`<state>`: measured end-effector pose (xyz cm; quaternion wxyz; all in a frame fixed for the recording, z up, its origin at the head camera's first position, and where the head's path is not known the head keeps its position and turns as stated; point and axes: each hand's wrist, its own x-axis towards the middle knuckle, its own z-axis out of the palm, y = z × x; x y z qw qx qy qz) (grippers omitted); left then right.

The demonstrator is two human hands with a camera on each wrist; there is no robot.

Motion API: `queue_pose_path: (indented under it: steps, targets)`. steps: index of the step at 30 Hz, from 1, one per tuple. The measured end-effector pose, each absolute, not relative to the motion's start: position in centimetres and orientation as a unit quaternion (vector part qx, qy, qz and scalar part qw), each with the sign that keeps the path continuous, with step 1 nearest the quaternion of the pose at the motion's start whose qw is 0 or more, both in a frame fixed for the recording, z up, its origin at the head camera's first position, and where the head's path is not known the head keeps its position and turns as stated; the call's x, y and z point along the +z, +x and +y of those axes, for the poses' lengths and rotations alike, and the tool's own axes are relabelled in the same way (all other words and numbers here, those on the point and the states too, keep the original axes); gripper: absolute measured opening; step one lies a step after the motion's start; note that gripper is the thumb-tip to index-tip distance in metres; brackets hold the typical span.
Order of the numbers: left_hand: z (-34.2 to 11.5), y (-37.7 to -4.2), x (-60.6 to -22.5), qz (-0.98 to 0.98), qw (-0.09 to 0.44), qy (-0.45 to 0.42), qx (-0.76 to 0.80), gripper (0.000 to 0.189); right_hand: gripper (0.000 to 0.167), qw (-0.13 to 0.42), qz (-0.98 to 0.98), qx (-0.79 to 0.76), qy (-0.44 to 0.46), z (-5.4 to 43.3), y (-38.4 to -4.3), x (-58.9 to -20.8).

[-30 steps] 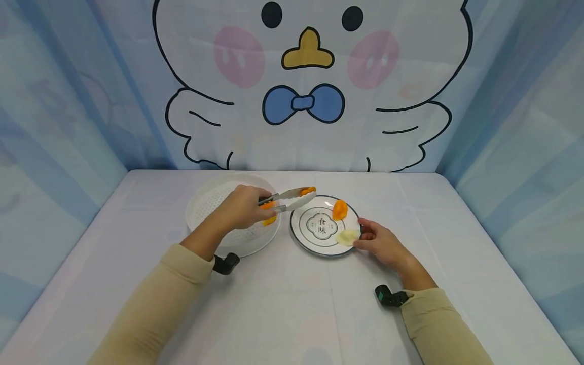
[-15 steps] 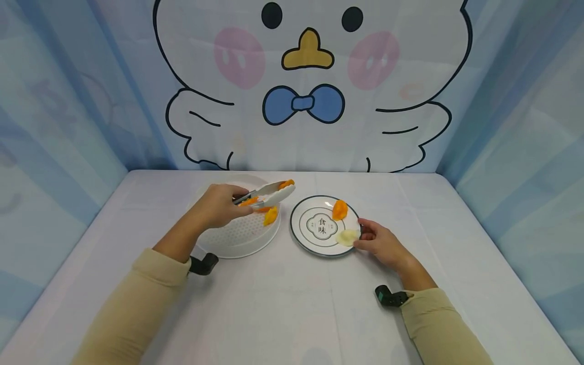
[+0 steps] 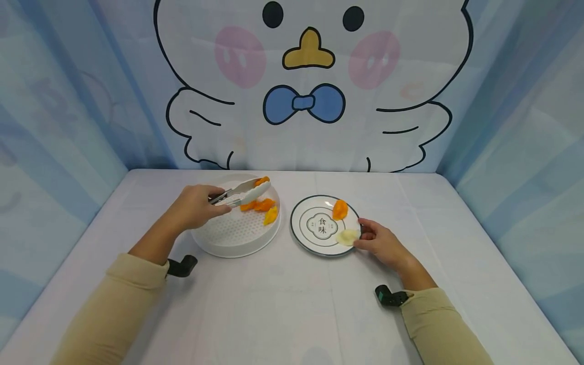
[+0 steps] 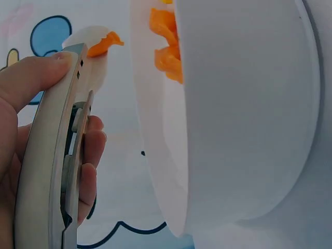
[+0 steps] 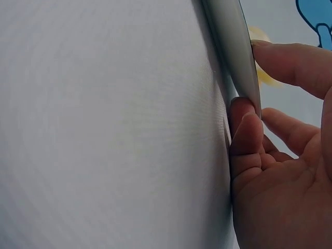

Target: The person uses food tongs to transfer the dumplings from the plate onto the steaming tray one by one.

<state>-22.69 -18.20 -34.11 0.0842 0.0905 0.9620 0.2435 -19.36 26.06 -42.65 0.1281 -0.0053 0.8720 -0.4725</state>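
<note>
My left hand [image 3: 193, 205] grips metal tongs [image 3: 244, 195] with pale tips, level over the white round strainer [image 3: 228, 251] with a dotted base. Between the tips is a crinkled orange piece [image 4: 106, 44], its kind unclear. Inside the strainer lie more orange pieces [image 3: 260, 205] and a yellow one [image 3: 271, 215]. To the right, my right hand [image 3: 380, 246] pinches the rim of a white plate [image 3: 301, 238], thumb above and fingertips beneath in the right wrist view. That plate bears an orange piece [image 3: 339, 210] and a pale yellow piece [image 3: 348, 237] close to the thumb.
Strainer and plate stand side by side on a white tablecloth [image 3: 274, 304], with a narrow gap between them. A cartoon-printed curtain [image 3: 303, 142] rises at the table's back edge, and blue curtains [image 3: 59, 126] flank both sides.
My left hand has carried the tongs and the orange piece leftward from near the plate to over the strainer, uncovering the pieces in it. My right hand stays at the plate's rim.
</note>
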Motion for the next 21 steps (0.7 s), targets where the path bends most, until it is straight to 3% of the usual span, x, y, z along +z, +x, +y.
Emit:
queue_pose_path:
  steps: [21]
  targets:
    - [-20.2, -23.4, -36.2, 0.97, 0.101, 0.002, 0.221, 0.069, 0.075, 0.13, 0.868, -0.479, 0.004, 25.9, -19.3, -42.5]
